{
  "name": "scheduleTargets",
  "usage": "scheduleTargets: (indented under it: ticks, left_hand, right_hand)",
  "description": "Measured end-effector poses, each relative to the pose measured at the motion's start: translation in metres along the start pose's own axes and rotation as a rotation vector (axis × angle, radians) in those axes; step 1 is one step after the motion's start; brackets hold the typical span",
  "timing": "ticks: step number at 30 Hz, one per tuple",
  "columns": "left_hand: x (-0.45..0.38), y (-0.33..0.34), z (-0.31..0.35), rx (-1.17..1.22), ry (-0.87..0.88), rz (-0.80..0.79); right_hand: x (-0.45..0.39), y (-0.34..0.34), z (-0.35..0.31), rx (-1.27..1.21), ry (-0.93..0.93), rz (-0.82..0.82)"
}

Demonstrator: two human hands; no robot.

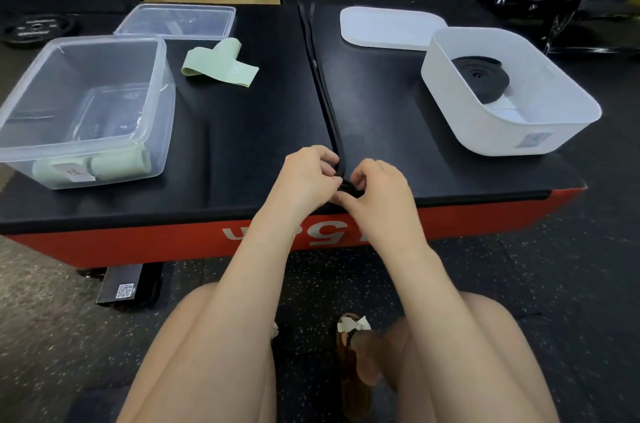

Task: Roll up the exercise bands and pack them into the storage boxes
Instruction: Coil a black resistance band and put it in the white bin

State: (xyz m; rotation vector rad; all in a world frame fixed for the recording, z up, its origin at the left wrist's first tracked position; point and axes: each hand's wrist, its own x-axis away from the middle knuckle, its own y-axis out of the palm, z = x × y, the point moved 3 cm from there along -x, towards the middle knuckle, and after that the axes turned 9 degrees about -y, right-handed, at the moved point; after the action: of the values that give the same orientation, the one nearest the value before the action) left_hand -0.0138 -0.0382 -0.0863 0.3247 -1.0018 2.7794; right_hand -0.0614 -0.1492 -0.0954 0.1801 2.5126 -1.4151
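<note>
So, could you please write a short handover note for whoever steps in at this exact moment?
Left hand and right hand both pinch the near end of the long black band, starting its roll at the platform's front edge; the rest lies stretched away across the top.
Done: one rolled black band sits in the white box; rolled green bands sit in the clear box.
Left: finish rolling this band and box it; roll and pack the flat green band. The white lid and clear lid lie off behind the boxes.
</note>
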Motion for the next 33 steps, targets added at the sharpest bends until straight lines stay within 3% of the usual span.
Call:
scheduleTargets:
  ticks: [6,17,28,33]
  left_hand:
    - [0.001,0.001,-0.002,-0.012,0.037,-0.01]
    - [0.002,-0.007,-0.008,-0.056,0.057,0.034]
    - [0.002,0.0,-0.002,-0.091,-0.033,0.067]
    - [0.001,0.003,-0.002,-0.061,0.013,0.088]
  right_hand:
    - [-0.005,0.002,0.003,-0.107,-0.02,-0.023]
    - [-0.016,-0.012,0.012,-0.236,-0.068,-0.24]
    - [0.001,-0.003,-0.009,0.079,0.02,-0.03]
    - [-0.001,0.001,-0.009,0.061,0.003,-0.016]
